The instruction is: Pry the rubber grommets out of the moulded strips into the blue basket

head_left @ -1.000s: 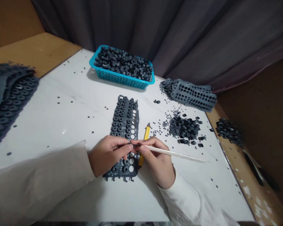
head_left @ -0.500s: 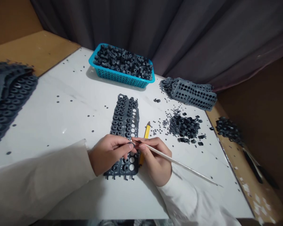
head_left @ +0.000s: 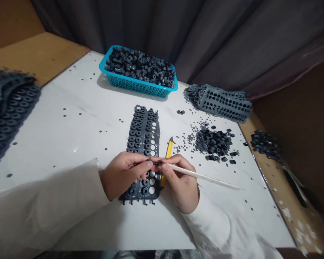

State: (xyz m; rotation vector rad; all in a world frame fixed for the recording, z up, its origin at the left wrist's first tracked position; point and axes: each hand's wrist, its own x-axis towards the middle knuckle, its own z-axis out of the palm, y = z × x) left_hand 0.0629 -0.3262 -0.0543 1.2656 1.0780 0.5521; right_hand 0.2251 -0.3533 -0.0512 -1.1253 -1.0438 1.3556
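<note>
My left hand (head_left: 124, 175) is closed, thumb and fingers pinching a small black rubber piece (head_left: 151, 163). Most of that piece is covered by the fingers. My right hand (head_left: 185, 183) grips a thin white stick-like tool (head_left: 205, 177), whose dark tip meets the piece between both hands. Beneath them lies a dark moulded rubber sheet (head_left: 137, 138) with rows of round ring-shaped pieces. Along its right side runs a column of open holes. A yellow tool with a dark pointed end (head_left: 169, 149) rests just right of the sheet, partly behind my right hand.
A blue basket (head_left: 140, 86) full of small black rubber pieces stands at the back. To the right are punched-out sheets (head_left: 224, 102), a pile of black bits (head_left: 214, 141) and scattered discs. More moulded sheets (head_left: 13, 111) lie at left. Another dark pile (head_left: 264, 144) sits beyond the right edge.
The white tool's rear end has swung up slightly and its angle is flatter. Both hands stay together over the sheet. The whole view has shifted a little.
</note>
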